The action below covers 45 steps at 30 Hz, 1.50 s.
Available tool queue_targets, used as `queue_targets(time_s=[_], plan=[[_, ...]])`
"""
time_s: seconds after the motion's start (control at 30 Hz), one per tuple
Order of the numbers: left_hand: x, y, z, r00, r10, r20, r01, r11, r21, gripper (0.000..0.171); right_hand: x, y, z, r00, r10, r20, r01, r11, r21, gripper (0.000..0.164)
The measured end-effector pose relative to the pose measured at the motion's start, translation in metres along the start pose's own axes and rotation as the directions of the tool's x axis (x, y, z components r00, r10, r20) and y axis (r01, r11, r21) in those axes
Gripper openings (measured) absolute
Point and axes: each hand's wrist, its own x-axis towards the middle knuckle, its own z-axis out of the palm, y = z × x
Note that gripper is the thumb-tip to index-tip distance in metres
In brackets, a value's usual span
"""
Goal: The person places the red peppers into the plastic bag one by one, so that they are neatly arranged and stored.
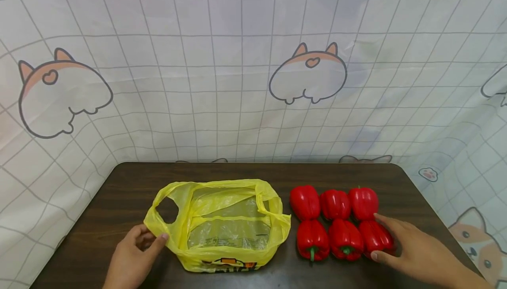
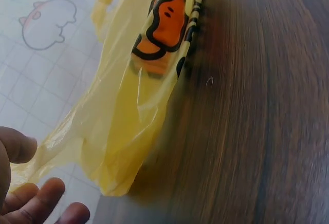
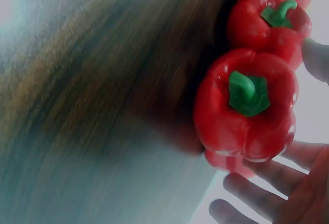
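Note:
A yellow plastic bag [image 1: 229,259] with two handle loops stands on the table with its mouth spread. My left hand [image 1: 132,256] holds the edge of the bag's left handle between thumb and fingers; in the left wrist view the yellow film [image 2: 105,126] stretches away from the fingertips [image 2: 51,188]. To the right of the bag, several red bell peppers [image 1: 336,204] with green stems sit in two rows. Around the front right bell pepper [image 1: 376,237] my right hand [image 1: 420,249] is spread, thumb on the near side, fingers on the far side. That pepper's stem [image 3: 248,94] faces the right wrist camera.
The dark wooden table [image 1: 253,170] has rounded back corners. Behind it and at both sides hangs a white cloth [image 1: 222,117] with a grid and cartoon dogs.

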Motion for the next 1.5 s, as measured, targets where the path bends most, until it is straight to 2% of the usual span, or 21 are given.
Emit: queue_targets(time_s=[0.13,0.23,0.5,0.77,1.0,1.1,1.3,1.5], plan=[[-0.003,0.002,0.002,0.999,0.022,-0.023,-0.022,0.999,-0.027,0.063,0.000,0.007,-0.001,0.999,-0.035,0.039,0.033,0.998,0.056,0.089],[-0.004,0.003,0.003,0.999,0.027,-0.035,-0.029,0.999,-0.034,0.055,0.002,0.011,-0.002,0.996,-0.051,0.080,0.043,0.994,0.104,0.088],[-0.005,0.002,0.005,0.998,0.036,-0.046,-0.039,0.998,-0.049,0.052,0.009,0.024,-0.008,0.982,-0.092,0.167,0.053,0.974,0.222,0.077],[-0.004,0.002,0.007,0.998,0.031,-0.052,-0.033,0.999,-0.037,0.044,0.011,0.031,-0.008,0.979,-0.103,0.177,0.054,0.963,0.264,0.071],[-0.002,0.003,0.008,0.999,0.028,-0.047,-0.029,1.000,-0.013,0.044,0.013,0.033,-0.007,0.975,-0.109,0.193,0.036,0.937,0.348,0.072],[-0.002,0.003,0.007,0.998,0.033,-0.051,-0.034,0.999,-0.012,0.045,0.012,0.033,-0.006,0.977,-0.095,0.192,0.027,0.944,0.330,0.075],[-0.003,0.002,0.008,0.997,0.044,-0.068,-0.045,0.999,-0.007,0.045,0.009,0.030,-0.007,0.982,-0.085,0.167,0.045,0.973,0.228,0.074],[-0.004,0.001,0.007,0.996,0.043,-0.084,-0.044,0.999,-0.012,0.041,0.007,0.027,-0.012,0.989,-0.123,0.083,0.104,0.975,0.197,0.073]])
